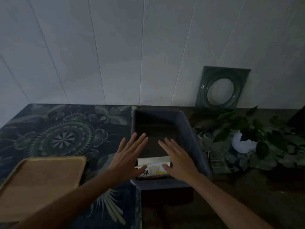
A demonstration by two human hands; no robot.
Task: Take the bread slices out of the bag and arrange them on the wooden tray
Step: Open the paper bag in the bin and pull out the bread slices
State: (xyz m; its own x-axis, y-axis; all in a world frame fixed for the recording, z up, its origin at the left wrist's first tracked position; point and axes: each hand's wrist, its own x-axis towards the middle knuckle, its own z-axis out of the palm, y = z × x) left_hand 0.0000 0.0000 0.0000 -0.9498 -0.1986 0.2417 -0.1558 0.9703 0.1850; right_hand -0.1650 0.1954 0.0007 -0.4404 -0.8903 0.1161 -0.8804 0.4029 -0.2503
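From the head camera the room was dim, and both bare forearms reached forward over a dark grey bin [189, 129] that stood on the counter against the white panelled wall [115, 55]. The left hand [127, 156] was spread flat, fingers splayed and pointing away, with its thumb lying on the left upper edge of the bread bag [154, 166]. The right hand [179, 160] was just as open, fingers fanned out, its thumb resting on the bag's right side. Neither hand had closed round anything; they only touched the bag with their thumbs, palms hovering above the bin's floor.

The bread bag lay in the near end of the bin, a pale packet with a dark printed character on its front and a small yellow mark lower right. Whether slices were inside I could not tell, as the packet was shut and partly hidden by the hands.

To the left, well apart from the bin, the wooden tray [41, 184] sat bare on a dark patterned cloth [66, 134] with a large round motif. To the right of the bin a leafy plant [247, 129] spilled over a white pot [242, 144], and behind it a green square frame [221, 90] with a round opening leaned against the wall. The rest of the counter on that side was too dark to make out
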